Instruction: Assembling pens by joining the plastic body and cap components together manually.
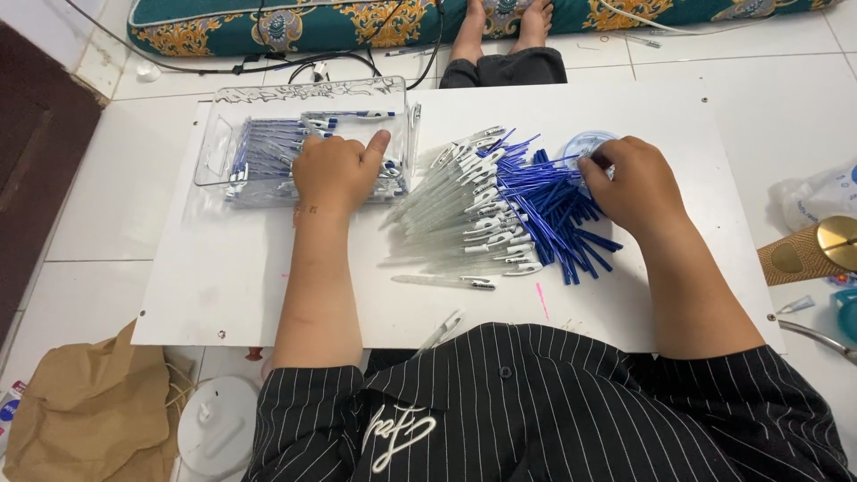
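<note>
Left hand (335,171) closed on finished pens in clear plastic tray (214,152); right hand (636,183) pinching blue ink refills (549,201); large pile of empty translucent barrels (446,223) remains.

Hidden and cut off

The left hand (332,172) covers part of the pens in the clear tray (219,134); the right hand's (636,186) fingertips (589,165) hide whatever they pinch.

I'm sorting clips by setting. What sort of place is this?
Probably a room in a home used for piecework. The white board lies on a tiled floor, a patterned mattress lies behind it, and the left hand and right hand sort pen parts.
</note>
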